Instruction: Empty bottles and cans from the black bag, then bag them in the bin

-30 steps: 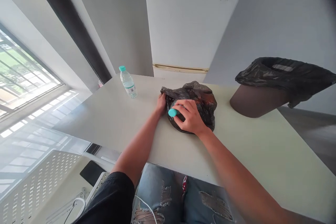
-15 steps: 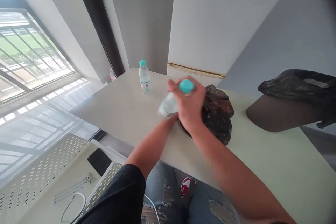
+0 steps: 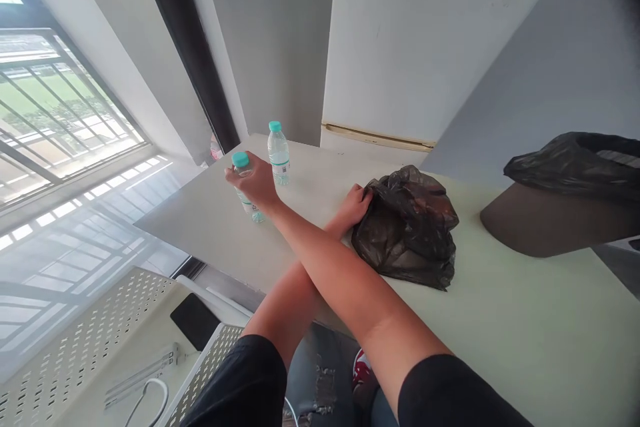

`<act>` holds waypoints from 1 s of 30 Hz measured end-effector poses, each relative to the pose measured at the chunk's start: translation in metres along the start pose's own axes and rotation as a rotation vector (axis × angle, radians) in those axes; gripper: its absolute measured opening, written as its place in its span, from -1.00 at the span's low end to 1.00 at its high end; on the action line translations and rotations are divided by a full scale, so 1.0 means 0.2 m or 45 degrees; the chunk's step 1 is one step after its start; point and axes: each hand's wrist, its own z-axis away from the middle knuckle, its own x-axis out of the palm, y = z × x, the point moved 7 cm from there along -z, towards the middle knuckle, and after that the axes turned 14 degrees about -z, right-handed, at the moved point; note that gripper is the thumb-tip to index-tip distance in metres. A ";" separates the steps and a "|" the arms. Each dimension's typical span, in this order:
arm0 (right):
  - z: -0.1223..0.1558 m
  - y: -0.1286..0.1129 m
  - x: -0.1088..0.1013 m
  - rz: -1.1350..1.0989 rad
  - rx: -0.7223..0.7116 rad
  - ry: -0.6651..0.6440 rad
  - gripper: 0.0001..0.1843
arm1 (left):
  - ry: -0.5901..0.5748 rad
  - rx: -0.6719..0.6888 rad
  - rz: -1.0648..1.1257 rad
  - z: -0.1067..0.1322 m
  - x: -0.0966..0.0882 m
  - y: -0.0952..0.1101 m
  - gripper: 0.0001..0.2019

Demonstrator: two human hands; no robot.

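Note:
My right hand point(image 3: 256, 181) reaches across to the left, its fingers closed around the upper part of a clear plastic water bottle point(image 3: 256, 215) with a teal cap. That bottle is upright at the left part of the table. Just behind it stands a second teal-capped water bottle point(image 3: 279, 153). My right forearm crosses over the left one. My left hand point(image 3: 354, 205) grips the left edge of a crumpled black plastic bag point(image 3: 410, 233) lying on the table; the bag's contents cannot be made out.
On the right of the pale table point(image 3: 520, 327) lies a dark cap point(image 3: 540, 220) with another black plastic bag point(image 3: 575, 163) on it. A white perforated chair point(image 3: 95, 327) at lower left holds a phone point(image 3: 195, 321) and a white cable point(image 3: 159, 390). Behind the table is a fridge point(image 3: 390, 67).
My right hand has carried the bottle left, from above the black bag to beside the other bottle. My left hand, earlier mostly hidden, now shows at the bag's edge.

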 end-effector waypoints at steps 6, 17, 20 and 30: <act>0.06 0.12 -0.01 -0.169 0.009 0.008 -0.69 | -0.020 -0.006 -0.032 0.01 0.00 0.01 -0.64; 0.14 0.51 -0.05 -0.098 0.407 -0.252 -0.57 | -0.093 0.088 -0.194 0.01 0.05 0.03 -0.71; 0.15 0.53 -0.05 -0.051 0.446 -0.281 -0.52 | -0.081 0.092 -0.192 0.01 0.05 0.03 -0.71; 0.15 0.51 -0.07 0.070 0.428 -0.341 0.00 | -0.030 0.096 -0.108 0.01 0.02 0.03 -0.68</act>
